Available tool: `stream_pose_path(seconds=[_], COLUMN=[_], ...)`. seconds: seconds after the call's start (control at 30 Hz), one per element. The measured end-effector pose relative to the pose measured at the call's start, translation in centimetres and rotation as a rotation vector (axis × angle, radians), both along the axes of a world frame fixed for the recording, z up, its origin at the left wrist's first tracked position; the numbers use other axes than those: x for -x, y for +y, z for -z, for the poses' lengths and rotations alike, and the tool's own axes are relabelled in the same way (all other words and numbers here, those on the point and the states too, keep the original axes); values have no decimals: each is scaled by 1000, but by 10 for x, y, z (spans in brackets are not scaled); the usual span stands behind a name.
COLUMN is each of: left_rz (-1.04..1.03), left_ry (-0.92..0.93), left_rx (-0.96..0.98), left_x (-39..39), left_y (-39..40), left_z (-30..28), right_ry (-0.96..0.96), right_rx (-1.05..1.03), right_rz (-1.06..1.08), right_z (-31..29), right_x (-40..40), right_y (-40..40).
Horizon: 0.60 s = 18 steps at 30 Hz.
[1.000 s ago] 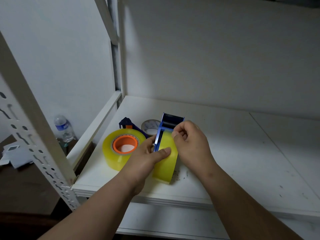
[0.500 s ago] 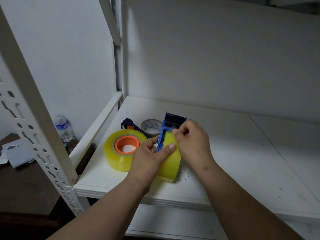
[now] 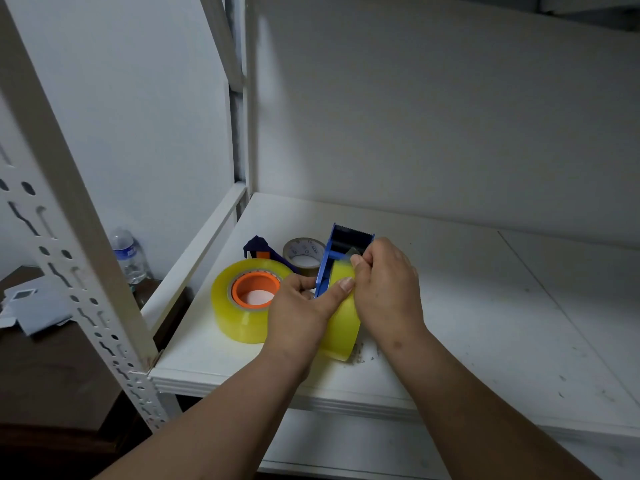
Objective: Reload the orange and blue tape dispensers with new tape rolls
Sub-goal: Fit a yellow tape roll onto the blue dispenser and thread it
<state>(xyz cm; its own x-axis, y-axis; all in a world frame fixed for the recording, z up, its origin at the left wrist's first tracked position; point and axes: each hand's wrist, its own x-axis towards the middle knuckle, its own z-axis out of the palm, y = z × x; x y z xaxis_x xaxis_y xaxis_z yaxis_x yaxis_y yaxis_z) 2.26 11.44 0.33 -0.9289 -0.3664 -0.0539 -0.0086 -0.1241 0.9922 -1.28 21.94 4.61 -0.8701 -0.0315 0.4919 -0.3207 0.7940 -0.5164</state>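
- Both hands hold a blue dispenser (image 3: 334, 258) with a yellow roll (image 3: 341, 327) in it, upright on a white shelf (image 3: 485, 306).
- Left hand (image 3: 298, 313) fingers grip dispenser and roll, thumb on the tape.
- Right hand (image 3: 386, 289) fingers pinch the tape end at the top.
- A second roll (image 3: 242, 306) on an orange dispenser (image 3: 256, 289) lies just left.

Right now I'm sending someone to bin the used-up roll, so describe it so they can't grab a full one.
On the white shelf, look toward its back left, behind the big yellow tape roll with the orange core. The nearly empty brown tape roll lies flat there beside the blue dispenser. Unlike both yellow rolls, it is small, brown and mostly bare core.
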Motion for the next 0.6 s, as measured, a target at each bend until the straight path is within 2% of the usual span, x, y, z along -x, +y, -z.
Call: stream_pose_path(seconds=[0.1, 0.23, 0.47, 0.53, 0.6], left_rz=[72, 331, 353, 318, 227], left_ry=[-63, -177, -260, -297, -299], left_rx=[-32, -235, -518, -589, -582], left_x=[-2, 0, 0, 1, 4], left_y=[-2, -16, -20, -21, -22], left_z=[-4, -14, -23, -23, -23], right_ry=[-22, -65, -103, -104, -102], right_rx=[59, 113, 154, 152, 159], right_rz=[6, -19, -32, -49, -55], right_z=[1, 0, 3, 3, 3], right_x=[1, 4, 7, 5, 5], right_y=[-2, -3, -6, -6, -5])
